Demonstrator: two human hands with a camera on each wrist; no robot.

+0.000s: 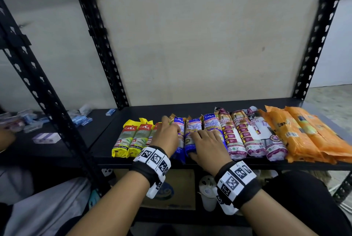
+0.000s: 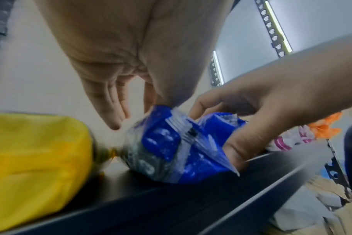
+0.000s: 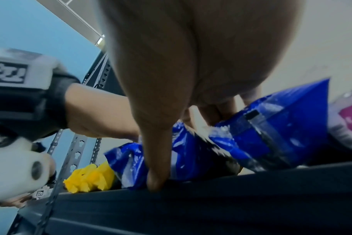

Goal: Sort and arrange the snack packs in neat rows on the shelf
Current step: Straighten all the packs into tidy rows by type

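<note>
On the black shelf [image 1: 190, 110] lie rows of yellow packs [image 1: 125, 136], three blue packs [image 1: 211, 123], purple-and-white packs [image 1: 238, 133] and orange packs [image 1: 297, 131]. My left hand [image 1: 165, 135] rests with straight fingers across the third yellow pack and the leftmost blue pack [image 1: 180, 121], thumb pressing on blue wrap [image 2: 161, 151]. My right hand [image 1: 204, 144] grips the middle blue pack [image 1: 193, 127], fingers curled over its top and thumb [image 3: 157, 174] against its near end at the shelf's front lip. The third yellow pack is mostly hidden.
Black perforated uprights [image 1: 106, 45] stand at the shelf's corners. The neighbouring shelf at left holds small blue and clear packets [image 1: 80, 117] and a white item [image 1: 45, 137]. Under the shelf sit a cardboard box [image 1: 171, 188] and a white cup [image 1: 207, 192]. Bare shelf runs behind the packs.
</note>
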